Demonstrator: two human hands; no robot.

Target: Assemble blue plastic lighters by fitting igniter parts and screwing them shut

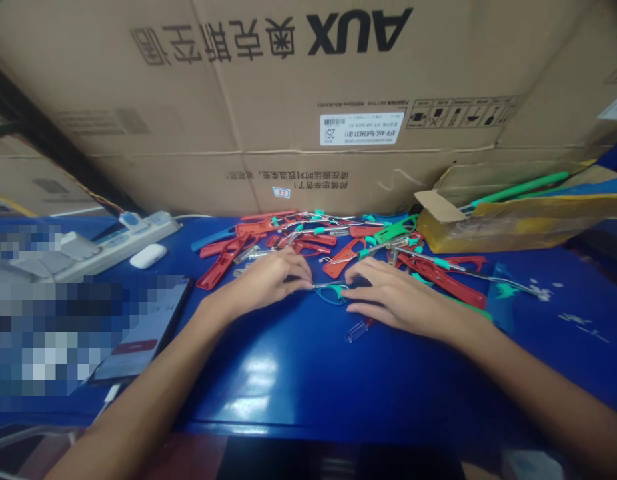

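In the head view, my left hand (273,280) pinches one end of a thin metal tube (328,285) just above the blue table. My right hand (393,297) has its fingers curled at the other end, around a blue lighter casing (330,295) with a looped trigger guard and a bit of green. The casing is partly hidden by the fingers. Behind both hands lies a pile of long-lighter parts: red casing halves (451,283), a green casing (394,230) and metal tubes with teal pieces. A clear plastic piece (357,330) rests below my right hand.
A large cardboard box (268,113) stands along the back. At right is an open taped carton (518,220) with green and blue parts. On the left are a power strip (123,243), a white earbud case (148,256) and a tablet-like screen (143,333). White scraps (581,323) lie right.
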